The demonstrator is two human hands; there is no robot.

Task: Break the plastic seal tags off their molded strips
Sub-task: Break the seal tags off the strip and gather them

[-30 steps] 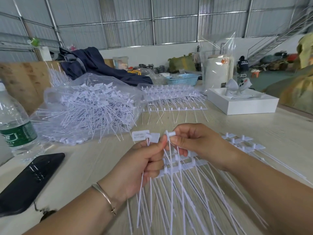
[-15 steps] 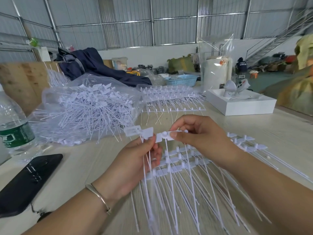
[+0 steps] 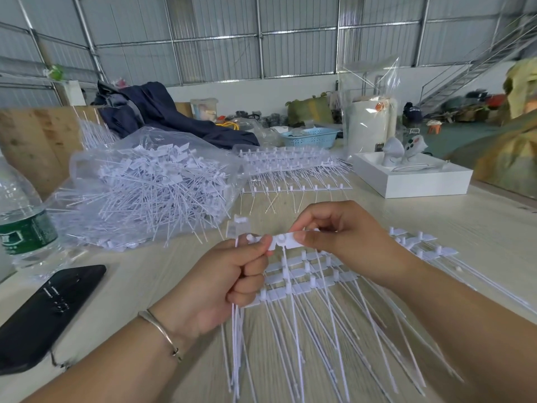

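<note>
A pale wooden bench (image 3: 436, 228) is seen carrying all items. A clear plastic bag (image 3: 151, 184) heaped with loose white seal tags is placed at the left rear, with stacked uncut strips (image 3: 290, 167) just beside it. A white box (image 3: 412, 178) is set at the right rear. A layered pile of strips (image 3: 313, 280) is spread under the hands. A black phone (image 3: 49, 312) and a water bottle (image 3: 20, 222) are placed at the left edge. A bundle of detached tags (image 3: 236, 330) is gripped in the curled left hand (image 3: 229, 286). One tag (image 3: 286, 239) is pinched at its flat head by the right hand (image 3: 345, 242), against the left thumb.
</note>
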